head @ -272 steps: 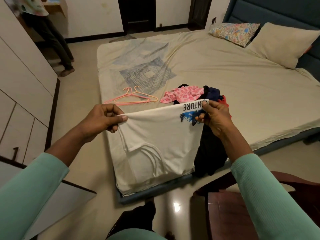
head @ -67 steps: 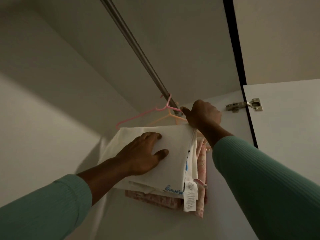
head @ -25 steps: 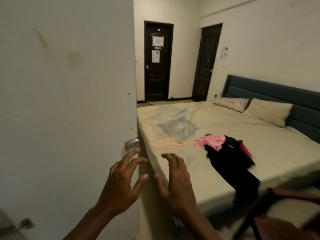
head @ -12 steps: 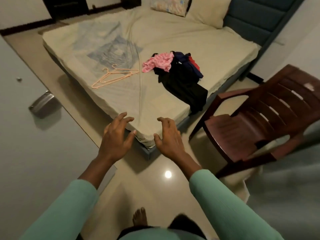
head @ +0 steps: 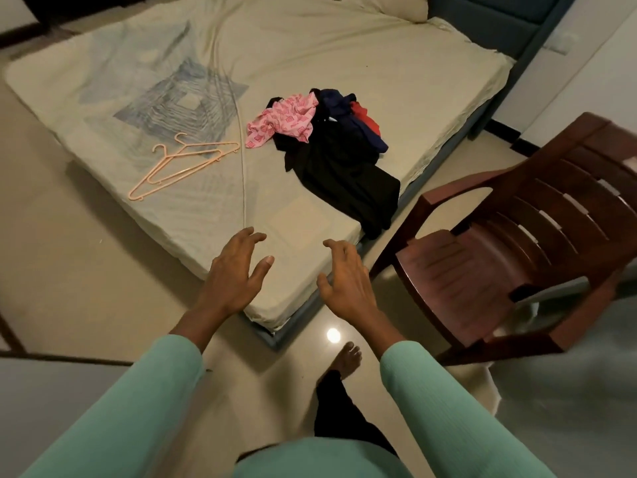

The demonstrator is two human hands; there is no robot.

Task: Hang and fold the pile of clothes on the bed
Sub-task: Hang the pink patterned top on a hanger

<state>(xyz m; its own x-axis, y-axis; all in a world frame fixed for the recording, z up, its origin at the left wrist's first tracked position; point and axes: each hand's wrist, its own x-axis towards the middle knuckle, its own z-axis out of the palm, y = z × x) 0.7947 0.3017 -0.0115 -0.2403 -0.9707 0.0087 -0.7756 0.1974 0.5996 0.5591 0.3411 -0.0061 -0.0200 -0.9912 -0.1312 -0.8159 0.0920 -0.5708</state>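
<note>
A pile of clothes (head: 339,157) lies on the bed (head: 413,74) near its right edge: a pink patterned garment (head: 286,122) on the left, black, navy and red pieces beside it, with black cloth hanging over the edge. Two peach hangers (head: 179,163) lie on the sheet to the left of the pile. My left hand (head: 236,272) and my right hand (head: 344,279) hover over the bed's near corner, both empty with fingers spread, well short of the clothes.
A dark wooden chair (head: 517,257) stands close to the bed's right side. A pillow (head: 389,5) lies at the head end. My bare foot (head: 346,358) is on the shiny tiled floor (head: 69,263). A white cupboard surface (head: 51,401) is at the lower left.
After hanging the white shirt in the wardrobe, I have turned back and stepped closer to the bed. Both empty hands now reach over its corner.
</note>
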